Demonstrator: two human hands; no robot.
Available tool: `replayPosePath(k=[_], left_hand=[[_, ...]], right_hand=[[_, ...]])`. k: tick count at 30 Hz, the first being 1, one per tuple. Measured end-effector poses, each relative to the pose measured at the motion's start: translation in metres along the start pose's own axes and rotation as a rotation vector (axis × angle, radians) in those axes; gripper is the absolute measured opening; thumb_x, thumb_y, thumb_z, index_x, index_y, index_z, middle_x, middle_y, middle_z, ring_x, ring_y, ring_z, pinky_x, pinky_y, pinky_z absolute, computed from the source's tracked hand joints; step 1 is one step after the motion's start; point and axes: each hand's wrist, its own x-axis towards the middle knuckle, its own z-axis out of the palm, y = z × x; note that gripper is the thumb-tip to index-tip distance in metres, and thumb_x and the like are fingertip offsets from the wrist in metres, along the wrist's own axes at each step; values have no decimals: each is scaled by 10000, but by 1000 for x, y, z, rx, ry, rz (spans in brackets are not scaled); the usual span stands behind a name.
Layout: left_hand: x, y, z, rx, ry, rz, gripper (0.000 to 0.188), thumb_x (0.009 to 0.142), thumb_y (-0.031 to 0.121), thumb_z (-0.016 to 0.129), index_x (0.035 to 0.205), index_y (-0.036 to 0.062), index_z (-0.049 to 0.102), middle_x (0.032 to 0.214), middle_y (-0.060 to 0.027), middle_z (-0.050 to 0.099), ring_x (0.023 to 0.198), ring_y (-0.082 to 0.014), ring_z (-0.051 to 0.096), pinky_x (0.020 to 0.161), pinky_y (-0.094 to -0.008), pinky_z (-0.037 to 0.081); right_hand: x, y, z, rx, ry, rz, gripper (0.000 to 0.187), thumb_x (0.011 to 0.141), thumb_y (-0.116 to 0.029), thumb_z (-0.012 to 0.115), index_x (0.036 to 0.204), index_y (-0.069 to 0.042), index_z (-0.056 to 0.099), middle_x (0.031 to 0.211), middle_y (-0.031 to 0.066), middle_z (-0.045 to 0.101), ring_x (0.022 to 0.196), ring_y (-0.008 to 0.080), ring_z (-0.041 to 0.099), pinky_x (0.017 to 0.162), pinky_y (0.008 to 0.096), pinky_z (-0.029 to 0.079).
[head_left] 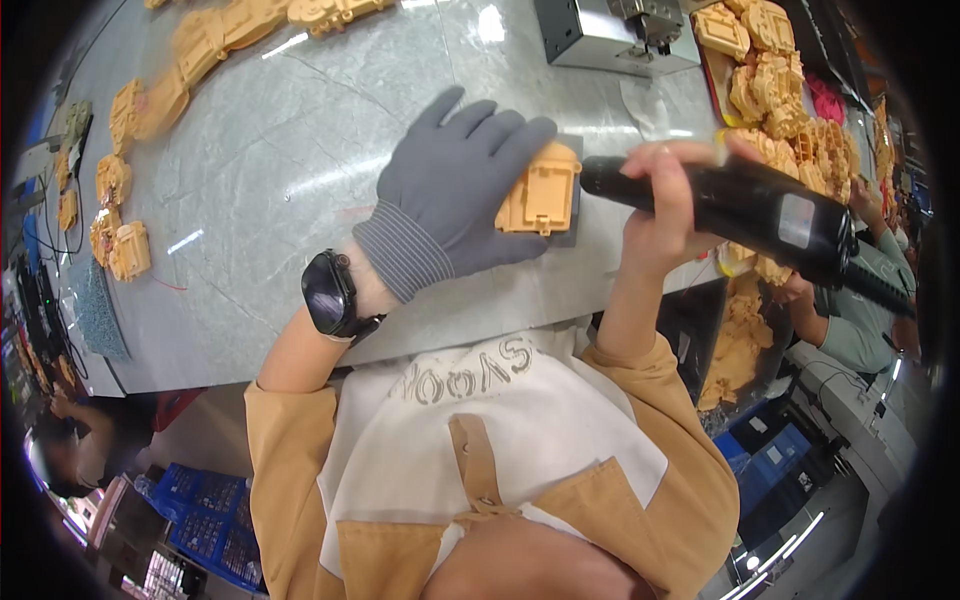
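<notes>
Steady the orange plastic part (548,192), just right of frame centre, over the dark block (566,240). Brace with the gloved left hand (452,170), fingers spread wide, catching the part between forefinger and thumb. Guide the black handheld tool (760,208) with the bare right hand (672,200), fingers wrapped round its front end. Line the tip up square to the part's right edge; can't quite tell whether touching. Watch for gloved fingertips near the tip.

A glossy, grey, marble-veined worktop (300,110) spans the upper field. Lower left: blue, lattice-sided plastic crates (208,520) beside pale greyish floor (222,428). Lower right: slender, bright white strip lights (803,535).
</notes>
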Motion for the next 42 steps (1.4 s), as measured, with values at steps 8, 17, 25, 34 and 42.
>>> replayPosePath(k=[8,17,25,34,42], left_hand=[[-42,-21,-1,-151,122,-86,916,501,300,843,1277,64,417,1248,-134,482,1152,-322,458,1007,-428,347],[-33,-13,15,-134,226,-60,807,520,266,816,1224,103,457,1156,-94,516,1084,-289,495,975,-425,375],[-15,17,-3,-200,176,-108,688,537,136,721,1189,122,500,1091,-103,504,979,-278,510,856,-396,434],[-31,17,3,-100,138,-22,688,595,294,765,1210,131,503,1210,-150,459,1053,-330,493,883,-410,427],[-11,41,-38,-55,361,158,739,600,390,757,1229,113,487,1243,-163,459,1139,-361,440,973,-443,362]], right_hand=[[1,0,5,23,-15,-40,524,707,90,523,1185,9,325,627,96,528,524,192,514,590,322,478],[8,1,0,57,-58,-58,525,733,102,554,1188,43,299,671,104,558,515,147,542,548,270,480],[7,-5,-2,-112,-84,-103,546,729,81,584,1186,56,287,693,89,576,536,137,563,584,245,487],[12,-6,-2,-248,-92,-116,499,686,47,578,1116,47,324,602,48,544,568,132,532,804,275,419],[6,-12,6,59,15,53,548,706,32,588,1171,47,300,632,55,561,562,127,545,785,275,430]])
